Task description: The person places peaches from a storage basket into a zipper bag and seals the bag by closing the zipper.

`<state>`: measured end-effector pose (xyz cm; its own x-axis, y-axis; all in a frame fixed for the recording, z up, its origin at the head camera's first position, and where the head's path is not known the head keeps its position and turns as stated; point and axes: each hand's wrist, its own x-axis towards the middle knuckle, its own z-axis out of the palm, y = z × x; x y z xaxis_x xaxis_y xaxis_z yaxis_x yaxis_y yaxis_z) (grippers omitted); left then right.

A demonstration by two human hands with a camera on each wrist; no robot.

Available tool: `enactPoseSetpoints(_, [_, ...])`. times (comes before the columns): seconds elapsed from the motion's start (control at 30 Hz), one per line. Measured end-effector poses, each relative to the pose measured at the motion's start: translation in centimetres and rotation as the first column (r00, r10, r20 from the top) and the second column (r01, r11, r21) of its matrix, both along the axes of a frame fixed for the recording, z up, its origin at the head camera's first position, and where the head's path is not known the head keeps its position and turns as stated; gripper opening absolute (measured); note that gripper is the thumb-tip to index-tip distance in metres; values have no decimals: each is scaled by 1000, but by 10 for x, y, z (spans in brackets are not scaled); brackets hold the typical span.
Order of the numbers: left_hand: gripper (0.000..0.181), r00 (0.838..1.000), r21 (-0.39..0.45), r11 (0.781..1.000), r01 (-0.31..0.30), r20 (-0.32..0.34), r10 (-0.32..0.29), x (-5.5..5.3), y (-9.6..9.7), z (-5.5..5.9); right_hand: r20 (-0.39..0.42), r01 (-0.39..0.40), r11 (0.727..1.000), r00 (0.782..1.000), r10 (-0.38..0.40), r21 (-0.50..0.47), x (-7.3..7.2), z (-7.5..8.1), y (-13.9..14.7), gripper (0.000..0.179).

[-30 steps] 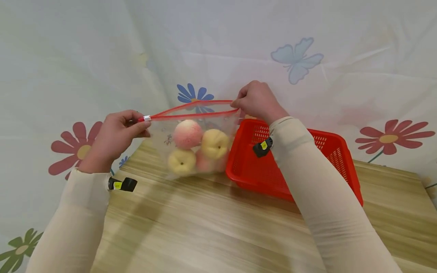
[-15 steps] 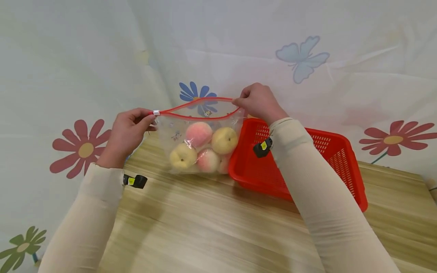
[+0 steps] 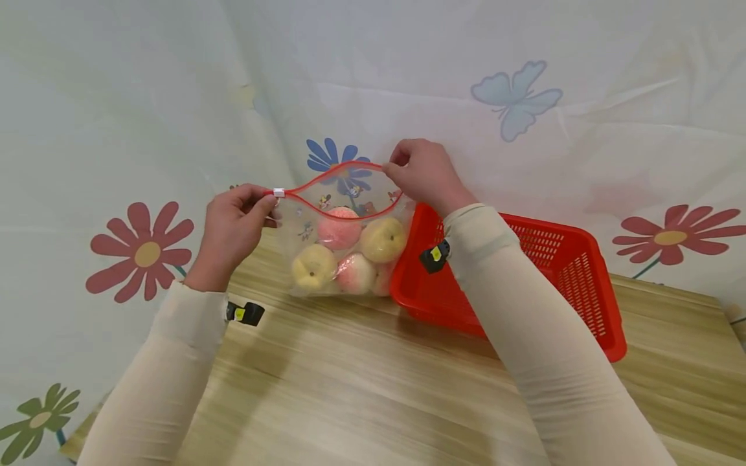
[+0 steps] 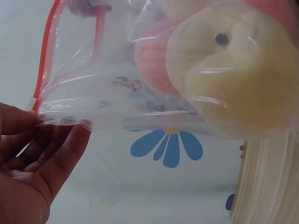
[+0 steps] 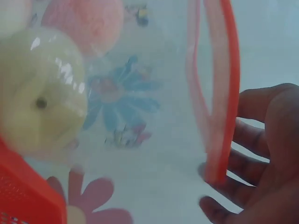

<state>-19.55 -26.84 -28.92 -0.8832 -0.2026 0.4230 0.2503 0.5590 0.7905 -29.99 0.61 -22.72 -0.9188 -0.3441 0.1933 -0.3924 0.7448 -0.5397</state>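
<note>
A clear slider zip bag (image 3: 293, 228) with a red zip hangs between my two hands, its mouth spread apart. Several peaches fill its lower part, among them a pink one (image 3: 339, 230) and a yellow one (image 3: 383, 241). My left hand (image 3: 233, 223) pinches the left end of the zip, right beside the white slider (image 3: 278, 193). At the other end, my right hand (image 3: 425, 173) pinches the red zip's top corner between thumb and fingers. In the left wrist view, a yellow peach (image 4: 233, 88) shows through the film, close to the camera.
A red plastic basket (image 3: 449, 320) with perforated sides stands to the right of the bag, under my right forearm. Both rest on or over a wood-patterned table (image 3: 350, 388). Behind hangs a pale sheet (image 3: 402, 71) printed with flowers and a butterfly.
My left hand has moved right and my right hand slightly left, bringing the zip ends closer together. The bag's mouth has widened, and its contents have shifted a little right.
</note>
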Motion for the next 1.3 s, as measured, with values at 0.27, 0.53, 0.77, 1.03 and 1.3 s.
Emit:
enactPoseSetpoints(0.27, [27,1000,-81,997,-16,-24,14,-1,8,0,-118,-122,992,985,124,23,17,8,-26,20])
enactPoseSetpoints(0.53, [27,1000,-107,994,4,-28,-7,-1,14,0,-143,-263,962,952,272,75,30,5,-47,19])
enactPoseSetpoints(0.77, [26,998,-138,990,21,-58,-29,0,17,0,-107,-338,932,930,352,133,40,2,-67,32])
enactPoseSetpoints(1.03, [28,997,-189,982,29,-72,-43,3,18,-2,-147,-411,886,883,445,213,46,-7,-85,30])
enactPoseSetpoints(1.3, [30,995,-222,975,26,-91,-47,8,19,-2,-214,-385,882,869,445,270,50,-8,-88,26])
